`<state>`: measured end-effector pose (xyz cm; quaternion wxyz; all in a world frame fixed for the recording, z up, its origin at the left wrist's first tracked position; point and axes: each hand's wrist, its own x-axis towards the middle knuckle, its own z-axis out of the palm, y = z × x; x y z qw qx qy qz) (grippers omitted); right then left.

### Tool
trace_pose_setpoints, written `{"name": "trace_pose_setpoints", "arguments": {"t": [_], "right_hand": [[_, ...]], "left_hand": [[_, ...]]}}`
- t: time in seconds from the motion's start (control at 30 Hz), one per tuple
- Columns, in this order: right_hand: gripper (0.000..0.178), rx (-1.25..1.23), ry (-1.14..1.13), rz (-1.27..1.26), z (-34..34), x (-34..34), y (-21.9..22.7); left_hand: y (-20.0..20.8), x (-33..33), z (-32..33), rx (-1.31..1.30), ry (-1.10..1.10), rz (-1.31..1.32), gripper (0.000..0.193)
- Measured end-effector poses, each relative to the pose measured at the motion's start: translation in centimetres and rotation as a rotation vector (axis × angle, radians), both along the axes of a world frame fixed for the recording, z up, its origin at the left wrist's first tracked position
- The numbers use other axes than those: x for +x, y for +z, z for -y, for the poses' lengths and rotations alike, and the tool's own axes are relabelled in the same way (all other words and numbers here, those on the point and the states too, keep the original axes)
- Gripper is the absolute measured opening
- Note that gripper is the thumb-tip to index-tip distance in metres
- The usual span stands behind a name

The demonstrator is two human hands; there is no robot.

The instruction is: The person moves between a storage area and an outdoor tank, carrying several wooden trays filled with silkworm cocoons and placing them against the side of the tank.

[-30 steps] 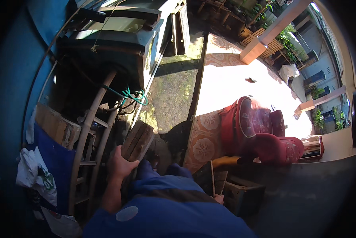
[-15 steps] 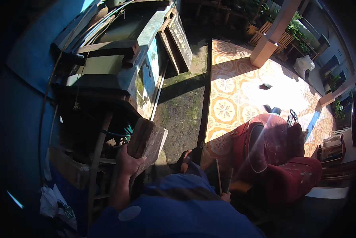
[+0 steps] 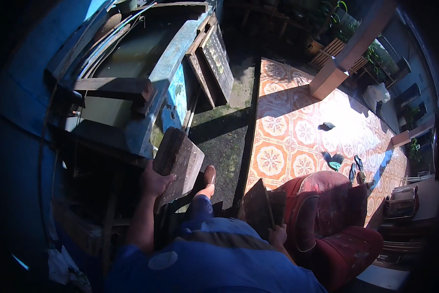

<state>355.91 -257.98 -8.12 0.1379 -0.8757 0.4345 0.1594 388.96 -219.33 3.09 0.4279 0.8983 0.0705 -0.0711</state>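
My left hand (image 3: 156,179) is closed on the near edge of some thick wooden boards (image 3: 186,163), dark on one side and paler on the other; whether it is one piece or a stack I cannot tell. They tilt upward beside my left leg, close to the tank's corner. On my right, low by my hip, my right hand (image 3: 278,235) grips dark wooden boards (image 3: 256,205) standing on edge, their flat faces turned partly toward me. The red armchair (image 3: 305,215) is right beside them. My shirt covers part of the right forearm.
A blue-walled water tank (image 3: 173,56) stands at the left, with wooden boards (image 3: 217,61) leaning on its side. The patterned tile floor (image 3: 271,158) lies to the right, holding a broom head (image 3: 333,160), sandals (image 3: 359,162) and a pillar (image 3: 329,78). A dark ground strip (image 3: 229,136) runs between.
I have stepped forward, one foot now showing ahead. The left boards have come nearer the tank's corner, and the right hand and its boards show more fully.
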Motion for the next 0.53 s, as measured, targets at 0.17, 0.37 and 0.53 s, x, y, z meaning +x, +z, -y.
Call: {"name": "trace_pose_setpoints", "arguments": {"t": [0.17, 0.37, 0.53], "right_hand": [[0.025, -0.071, 0.009, -0.044, 2.2, 7.4, 2.1], [0.034, -0.119, -0.041, -0.103, 6.8, 13.5, 2.5], [0.036, -0.089, 0.03, -0.12, 8.7, 19.0, 2.9]], "left_hand": [[-6.2, 9.1, 1.7, -0.089, -0.014, -0.125, 0.08], [-10.4, 18.5, 4.8, 0.008, -0.017, -0.182, 0.096], [-11.4, 26.1, 6.0, 0.005, -0.068, -0.231, 0.1]]}}
